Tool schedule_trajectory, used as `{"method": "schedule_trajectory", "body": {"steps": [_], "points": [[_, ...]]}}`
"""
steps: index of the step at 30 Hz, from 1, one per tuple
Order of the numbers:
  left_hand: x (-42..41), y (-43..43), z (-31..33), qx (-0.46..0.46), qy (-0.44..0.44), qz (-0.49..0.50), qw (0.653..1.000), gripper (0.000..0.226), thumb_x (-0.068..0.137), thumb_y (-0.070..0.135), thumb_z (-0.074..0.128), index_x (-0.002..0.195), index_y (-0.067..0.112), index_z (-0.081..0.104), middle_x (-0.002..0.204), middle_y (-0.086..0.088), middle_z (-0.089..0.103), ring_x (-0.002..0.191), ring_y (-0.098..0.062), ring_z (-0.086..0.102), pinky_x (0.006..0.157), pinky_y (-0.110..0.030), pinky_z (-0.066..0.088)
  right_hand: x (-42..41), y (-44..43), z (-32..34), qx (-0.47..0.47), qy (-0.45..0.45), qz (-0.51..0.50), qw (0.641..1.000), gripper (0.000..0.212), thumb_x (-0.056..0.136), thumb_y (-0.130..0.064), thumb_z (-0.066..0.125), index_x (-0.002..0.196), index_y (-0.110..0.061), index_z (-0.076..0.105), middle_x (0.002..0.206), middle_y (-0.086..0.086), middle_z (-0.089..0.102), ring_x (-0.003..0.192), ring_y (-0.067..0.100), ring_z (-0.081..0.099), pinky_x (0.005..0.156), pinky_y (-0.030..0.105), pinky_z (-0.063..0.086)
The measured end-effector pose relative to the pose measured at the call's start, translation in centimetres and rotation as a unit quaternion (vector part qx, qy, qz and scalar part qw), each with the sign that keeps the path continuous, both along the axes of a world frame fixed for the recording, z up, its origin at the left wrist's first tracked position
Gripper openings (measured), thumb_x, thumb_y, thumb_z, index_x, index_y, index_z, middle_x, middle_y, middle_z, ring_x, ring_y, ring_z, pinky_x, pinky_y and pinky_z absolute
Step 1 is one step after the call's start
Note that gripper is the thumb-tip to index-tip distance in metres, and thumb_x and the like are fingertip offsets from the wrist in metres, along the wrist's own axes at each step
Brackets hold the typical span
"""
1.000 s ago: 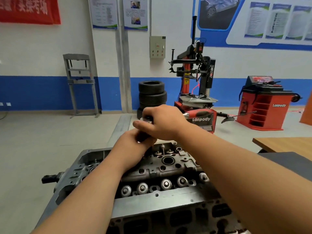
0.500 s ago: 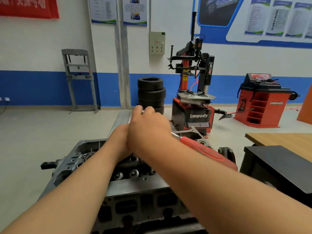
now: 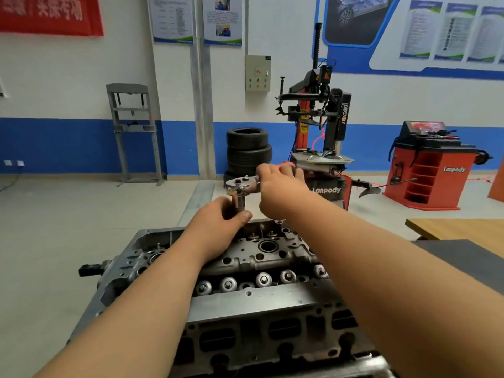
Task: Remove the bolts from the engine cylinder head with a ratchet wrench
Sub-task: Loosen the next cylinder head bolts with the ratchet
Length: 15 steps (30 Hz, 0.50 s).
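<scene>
A grey metal engine cylinder head (image 3: 253,301) lies in front of me with valve springs and bolt holes showing. Over its far end stands a ratchet wrench (image 3: 240,185), its shiny head level and its socket (image 3: 237,201) pointing down. My left hand (image 3: 218,223) grips the socket and extension just below the wrench head. My right hand (image 3: 278,186) holds the wrench handle to the right of the head; a bit of red grip shows past the fingers. The bolt under the socket is hidden by my left hand.
A wooden table (image 3: 461,227) and a dark bench top (image 3: 463,257) stand to the right. Behind are a red tyre changer (image 3: 321,148), a stack of tyres (image 3: 248,151), a red wheel balancer (image 3: 431,165) and a grey press frame (image 3: 133,132) by the wall.
My right hand has swung the wrench handle from the near right side round to the far right. The wrench head, hidden half a second ago, now shows above my left hand.
</scene>
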State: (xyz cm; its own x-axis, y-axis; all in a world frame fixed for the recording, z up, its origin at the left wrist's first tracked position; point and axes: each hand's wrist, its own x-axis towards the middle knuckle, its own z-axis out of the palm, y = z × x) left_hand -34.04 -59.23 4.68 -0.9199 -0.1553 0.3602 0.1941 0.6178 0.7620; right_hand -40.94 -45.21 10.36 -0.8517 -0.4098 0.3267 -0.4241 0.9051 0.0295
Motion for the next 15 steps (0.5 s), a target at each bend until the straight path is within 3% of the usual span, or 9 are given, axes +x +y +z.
{"method": "schedule_trajectory", "body": {"steps": [3, 6, 9, 12, 15], "points": [[0.0, -0.1, 0.0, -0.007, -0.013, -0.015, 1.000, 0.024, 0.094, 0.037, 0.057, 0.116, 0.028, 0.057, 0.106, 0.014, 0.059, 0.100, -0.008, 0.053, 0.083, -0.022, 0.035, -1.0, -1.9, 0.5, -0.004, -0.041, 0.040, 0.998, 0.055, 0.079, -0.009, 0.051, 0.131, -0.020, 0.035, 0.136, 0.004, 0.037, 0.125, 0.032, 0.031, 0.095, 0.048, 0.030], [0.0, 0.1, 0.2, -0.034, -0.019, -0.031, 0.999, 0.011, 0.098, 0.035, 0.052, 0.095, 0.029, 0.061, 0.090, 0.014, 0.068, 0.086, -0.001, 0.058, 0.068, -0.015, 0.036, -0.3, -0.8, 0.4, -0.017, -0.045, 0.031, 0.998, 0.055, 0.080, -0.006, 0.052, 0.132, -0.016, 0.033, 0.135, 0.005, 0.037, 0.113, 0.033, 0.045, 0.083, 0.045, 0.042], [0.1, 0.3, 0.2, -0.028, -0.024, -0.030, 0.999, 0.014, 0.098, 0.035, 0.051, 0.085, 0.031, 0.058, 0.076, 0.016, 0.070, 0.077, 0.007, 0.058, 0.065, -0.015, 0.036, 2.2, 0.9, -0.5, -0.020, -0.007, -0.038, 0.999, 0.057, 0.081, -0.006, 0.056, 0.131, -0.012, 0.029, 0.130, 0.009, 0.036, 0.090, 0.030, 0.054, 0.062, 0.039, 0.039], [0.0, 0.3, 0.1, -0.020, -0.026, -0.029, 0.999, 0.014, 0.097, 0.036, 0.053, 0.086, 0.030, 0.059, 0.075, 0.016, 0.071, 0.080, 0.000, 0.063, 0.073, -0.022, 0.043, 6.1, 2.5, -1.7, -0.017, 0.007, -0.104, 0.994, 0.078, 0.081, -0.009, 0.061, 0.141, -0.012, 0.012, 0.139, 0.014, 0.024, 0.092, 0.034, 0.058, 0.060, 0.037, 0.037], [0.1, 0.4, -0.1, -0.013, -0.026, -0.024, 0.999, 0.014, 0.096, 0.037, 0.054, 0.087, 0.029, 0.061, 0.076, 0.016, 0.072, 0.082, -0.001, 0.064, 0.076, -0.023, 0.044, 10.7, 3.6, -2.1, -0.016, 0.005, -0.075, 0.997, 0.087, 0.086, -0.022, 0.060, 0.147, -0.014, -0.002, 0.147, 0.017, 0.010, 0.098, 0.033, 0.058, 0.060, 0.036, 0.042]]}}
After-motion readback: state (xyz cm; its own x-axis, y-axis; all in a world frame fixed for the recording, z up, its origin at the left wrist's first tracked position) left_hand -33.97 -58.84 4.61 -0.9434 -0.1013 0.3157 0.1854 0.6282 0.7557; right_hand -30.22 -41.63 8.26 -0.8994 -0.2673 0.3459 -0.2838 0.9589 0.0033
